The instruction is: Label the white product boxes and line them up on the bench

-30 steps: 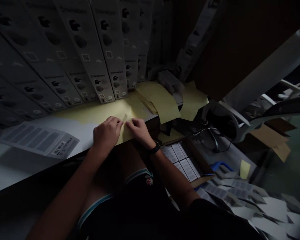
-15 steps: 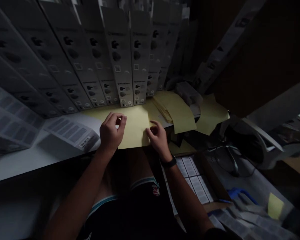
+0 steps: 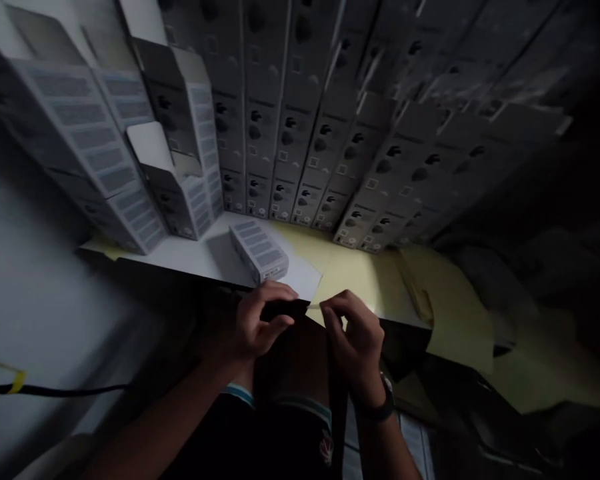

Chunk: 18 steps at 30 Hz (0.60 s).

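Note:
My left hand point(image 3: 263, 320) is at the table's front edge, thumb and fingers apart, holding nothing I can see. To its right, my right hand point(image 3: 357, 337) is closed in a pinch. A thin pale strip shows at its fingertips, but I cannot tell whether it is loose or the edge of the paper. Beneath and beyond the right hand lies a yellow paper sheet point(image 3: 350, 270) on the white tabletop point(image 3: 200, 257). A small printed carton point(image 3: 260, 250) lies on its side just beyond my left hand.
Tall rows of grey printed cartons point(image 3: 285, 153) line the back. Cartons with raised flaps point(image 3: 173, 167) stand at left. More yellow sheets point(image 3: 450, 300) hang over the table edge at right. A black cable point(image 3: 70, 390) runs along the left wall. Packed boxes sit low beside my right forearm.
My view has swung left, bringing the left wall and flapped cartons in. My hands have come off the middle of the sheet to the table's front edge. The right fingers have closed into a pinch.

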{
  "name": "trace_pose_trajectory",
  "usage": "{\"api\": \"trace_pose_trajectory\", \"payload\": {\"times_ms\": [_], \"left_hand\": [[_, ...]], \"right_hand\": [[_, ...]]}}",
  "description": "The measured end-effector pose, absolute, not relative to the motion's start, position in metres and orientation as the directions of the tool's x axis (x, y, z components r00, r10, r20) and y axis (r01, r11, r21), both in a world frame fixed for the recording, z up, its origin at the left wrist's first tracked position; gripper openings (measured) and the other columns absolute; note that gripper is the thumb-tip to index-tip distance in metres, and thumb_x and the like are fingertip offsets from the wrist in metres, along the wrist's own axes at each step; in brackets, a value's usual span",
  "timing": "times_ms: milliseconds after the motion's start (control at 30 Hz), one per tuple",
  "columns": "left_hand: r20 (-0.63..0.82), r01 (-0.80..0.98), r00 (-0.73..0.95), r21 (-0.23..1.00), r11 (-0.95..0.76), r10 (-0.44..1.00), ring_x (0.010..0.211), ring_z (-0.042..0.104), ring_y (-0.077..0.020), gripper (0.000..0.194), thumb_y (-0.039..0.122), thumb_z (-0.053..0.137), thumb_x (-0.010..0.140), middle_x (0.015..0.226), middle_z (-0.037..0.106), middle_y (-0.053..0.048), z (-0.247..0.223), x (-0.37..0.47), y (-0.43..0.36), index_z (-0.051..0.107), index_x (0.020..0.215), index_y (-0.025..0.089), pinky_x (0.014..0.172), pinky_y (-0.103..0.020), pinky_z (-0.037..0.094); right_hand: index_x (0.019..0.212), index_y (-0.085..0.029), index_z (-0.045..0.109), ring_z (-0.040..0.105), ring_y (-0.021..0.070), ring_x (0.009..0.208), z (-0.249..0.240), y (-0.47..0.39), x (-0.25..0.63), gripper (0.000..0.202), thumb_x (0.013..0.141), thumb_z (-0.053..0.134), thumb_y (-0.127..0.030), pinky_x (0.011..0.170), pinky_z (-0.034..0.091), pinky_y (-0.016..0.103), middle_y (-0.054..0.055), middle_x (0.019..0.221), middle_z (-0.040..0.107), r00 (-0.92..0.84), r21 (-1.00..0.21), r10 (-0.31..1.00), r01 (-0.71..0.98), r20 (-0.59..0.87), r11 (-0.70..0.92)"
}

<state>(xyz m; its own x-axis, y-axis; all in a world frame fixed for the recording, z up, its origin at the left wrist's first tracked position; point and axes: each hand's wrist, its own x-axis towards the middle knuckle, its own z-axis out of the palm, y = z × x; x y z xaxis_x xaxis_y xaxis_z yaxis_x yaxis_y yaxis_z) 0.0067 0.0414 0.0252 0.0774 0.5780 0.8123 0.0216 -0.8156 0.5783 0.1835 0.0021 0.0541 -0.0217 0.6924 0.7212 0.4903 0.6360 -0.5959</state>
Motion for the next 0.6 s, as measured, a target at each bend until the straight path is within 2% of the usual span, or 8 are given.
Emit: {"api": "trace_pose_trajectory", "payload": {"times_ms": [67,133,200,267,300,367,467,600], "left_hand": [[0.863,0.207,-0.076,0.503,-0.839,0.499,0.117,0.062,-0.0228,0.021,0.037,0.066,0.090,0.104,0.071,-0.006,0.023,-0.008,0.054,0.064,0.104,0.022,0.106,-0.044,0.050],[0.868,0.441,-0.077,0.471,-0.764,0.491,0.138,0.047,-0.0281,0.028,0.033,0.072,0.085,0.119,0.069,-0.007,0.020,-0.020,0.069,0.065,0.110,0.023,0.120,-0.056,0.033],[0.816,0.570,0.006,0.473,-0.672,0.579,0.144,0.041,-0.0294,0.036,0.038,0.073,0.084,0.128,0.067,-0.007,0.016,-0.029,0.084,0.064,0.116,0.024,0.125,-0.061,0.019],[0.766,0.609,0.061,0.479,-0.632,0.639,0.140,0.047,-0.0272,0.030,0.041,0.070,0.086,0.125,0.070,-0.005,0.009,-0.034,0.096,0.067,0.111,0.025,0.127,-0.060,0.011],[0.762,0.609,0.069,0.479,-0.633,0.643,0.136,0.050,-0.0257,0.024,0.040,0.069,0.087,0.121,0.071,-0.003,0.005,-0.035,0.101,0.069,0.106,0.026,0.127,-0.059,0.013],[0.781,0.580,0.058,0.481,-0.658,0.622,0.130,0.055,-0.0237,0.017,0.036,0.069,0.087,0.115,0.073,-0.003,-0.002,-0.035,0.108,0.070,0.099,0.025,0.124,-0.056,0.025],[0.806,0.521,0.026,0.494,-0.696,0.591,0.126,0.057,-0.0236,0.016,0.033,0.072,0.084,0.111,0.074,-0.004,-0.009,-0.032,0.112,0.070,0.096,0.023,0.114,-0.050,0.043],[0.822,0.472,0.009,0.498,-0.727,0.569,0.125,0.055,-0.0224,0.018,0.028,0.075,0.082,0.111,0.073,-0.004,-0.010,-0.031,0.114,0.068,0.098,0.022,0.113,-0.048,0.046]], "right_hand": [[0.090,-0.018,0.064,0.050,0.0113,0.063,0.058,0.023,0.176,0.012,0.089,0.062,-0.007,0.057,0.040,0.025,0.001,0.072,0.057,-0.047,-0.425,0.564,0.607,0.824,0.671],[0.093,-0.018,0.064,0.050,0.0135,0.067,0.058,0.048,0.170,0.012,0.089,0.063,-0.007,0.059,0.041,0.028,0.002,0.072,0.057,-0.164,-0.217,0.429,0.673,0.888,0.707],[0.094,-0.018,0.064,0.049,0.0149,0.068,0.055,0.073,0.165,0.010,0.089,0.063,-0.009,0.059,0.041,0.029,0.003,0.071,0.058,-0.333,-0.032,0.340,0.672,0.879,0.740],[0.095,-0.019,0.065,0.049,0.0155,0.066,0.049,0.094,0.163,0.008,0.091,0.062,-0.012,0.058,0.039,0.029,0.003,0.070,0.058,-0.469,0.094,0.300,0.650,0.831,0.754],[0.096,-0.019,0.065,0.049,0.0157,0.066,0.047,0.101,0.163,0.008,0.092,0.061,-0.014,0.057,0.038,0.030,0.004,0.070,0.059,-0.516,0.131,0.298,0.641,0.803,0.757],[0.099,-0.021,0.066,0.050,0.0162,0.067,0.043,0.110,0.164,0.010,0.093,0.059,-0.017,0.057,0.037,0.030,0.004,0.072,0.061,-0.571,0.159,0.308,0.625,0.761,0.764],[0.099,-0.022,0.066,0.050,0.0165,0.067,0.043,0.114,0.165,0.012,0.095,0.056,-0.019,0.057,0.037,0.031,0.005,0.071,0.060,-0.590,0.157,0.331,0.626,0.737,0.764],[0.099,-0.022,0.067,0.048,0.0165,0.067,0.049,0.113,0.163,0.011,0.094,0.057,-0.017,0.056,0.036,0.031,0.004,0.071,0.060,-0.619,0.202,0.316,0.622,0.719,0.757]]}}
